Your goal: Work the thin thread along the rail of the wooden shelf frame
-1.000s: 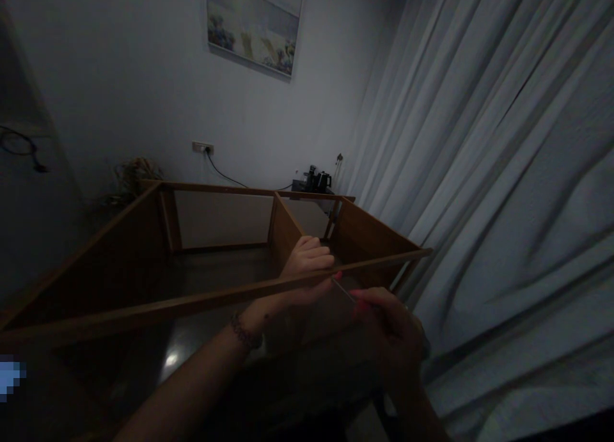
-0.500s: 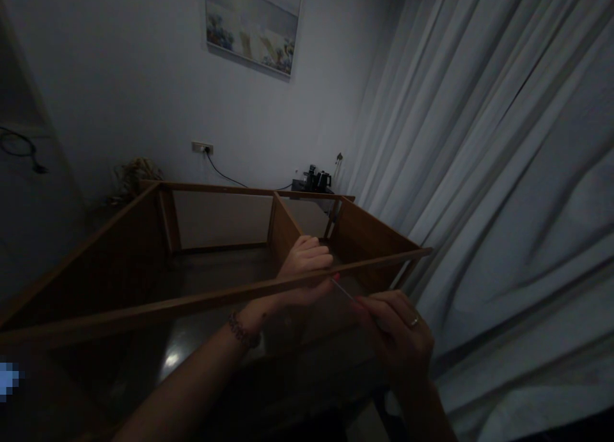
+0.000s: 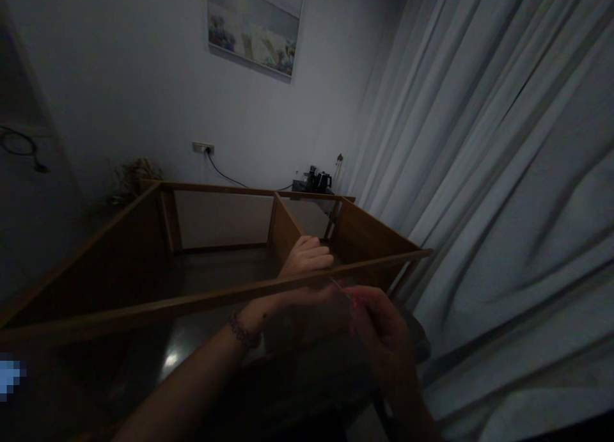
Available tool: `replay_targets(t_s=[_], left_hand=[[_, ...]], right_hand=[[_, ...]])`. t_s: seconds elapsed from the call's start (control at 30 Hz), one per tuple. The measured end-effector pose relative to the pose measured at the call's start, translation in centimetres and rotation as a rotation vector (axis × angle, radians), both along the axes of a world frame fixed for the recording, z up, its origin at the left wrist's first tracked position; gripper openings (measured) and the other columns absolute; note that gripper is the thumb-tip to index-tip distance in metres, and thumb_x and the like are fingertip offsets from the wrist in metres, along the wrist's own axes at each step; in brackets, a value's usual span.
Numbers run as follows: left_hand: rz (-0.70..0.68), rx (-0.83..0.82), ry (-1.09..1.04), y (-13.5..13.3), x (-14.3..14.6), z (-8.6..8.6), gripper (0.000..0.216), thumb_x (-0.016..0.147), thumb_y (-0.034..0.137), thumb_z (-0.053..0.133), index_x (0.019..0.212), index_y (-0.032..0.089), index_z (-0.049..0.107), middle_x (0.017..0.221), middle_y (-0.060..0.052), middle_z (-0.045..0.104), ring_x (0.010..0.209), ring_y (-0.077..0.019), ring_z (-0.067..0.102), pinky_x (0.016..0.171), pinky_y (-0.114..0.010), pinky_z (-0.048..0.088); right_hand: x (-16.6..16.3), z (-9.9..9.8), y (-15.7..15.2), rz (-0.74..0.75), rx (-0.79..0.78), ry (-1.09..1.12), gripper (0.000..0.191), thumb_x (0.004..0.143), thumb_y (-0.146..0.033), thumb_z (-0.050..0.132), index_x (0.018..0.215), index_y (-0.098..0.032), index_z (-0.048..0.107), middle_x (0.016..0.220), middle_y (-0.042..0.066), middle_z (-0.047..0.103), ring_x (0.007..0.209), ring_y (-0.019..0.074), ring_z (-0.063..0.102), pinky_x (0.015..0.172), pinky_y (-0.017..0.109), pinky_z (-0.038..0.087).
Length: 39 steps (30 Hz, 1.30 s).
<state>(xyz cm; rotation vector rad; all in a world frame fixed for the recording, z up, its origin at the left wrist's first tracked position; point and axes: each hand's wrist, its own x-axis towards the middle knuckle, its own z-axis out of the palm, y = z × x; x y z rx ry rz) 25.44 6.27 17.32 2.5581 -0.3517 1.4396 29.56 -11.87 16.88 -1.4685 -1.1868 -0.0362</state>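
Observation:
A brown wooden cabinet frame (image 3: 144, 307) lies open side up in a dim room, with a middle divider (image 3: 284, 228). My left hand (image 3: 306, 263) is wrapped over the near front board where the divider meets it, fingers curled on top. My right hand (image 3: 378, 330) is closed in a pinch on a thin metal tool (image 3: 339, 286), whose tip points at the board just beside my left thumb. A bracelet sits on my left wrist.
Grey curtains (image 3: 503, 173) hang close on the right. A white wall behind carries a picture (image 3: 254, 23) and a socket with a black cable (image 3: 203, 148). A small dark table with a kettle (image 3: 317, 181) stands in the far corner.
My right hand has twisted around the thin tool and moved slightly left, closer to the board. My left hand has kept its grip on the frame.

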Motion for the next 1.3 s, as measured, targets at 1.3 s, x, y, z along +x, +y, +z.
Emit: replay_targets(t_s=[1.3], left_hand=[[0.01, -0.016, 0.02, -0.3, -0.3, 0.3, 0.025, 0.075, 0.034, 0.044, 0.057, 0.022, 0.032, 0.057, 0.001, 0.044, 0.064, -0.0176, 0.042, 0.066, -0.035, 0.034]], right_hand=[[0.8, -0.2, -0.3, -0.428, 0.094, -0.786, 0.009, 0.087, -0.019, 0.057, 0.083, -0.02, 0.066, 0.07, 0.003, 0.062, 0.066, 0.0155, 0.055, 0.065, 0.028, 0.045]])
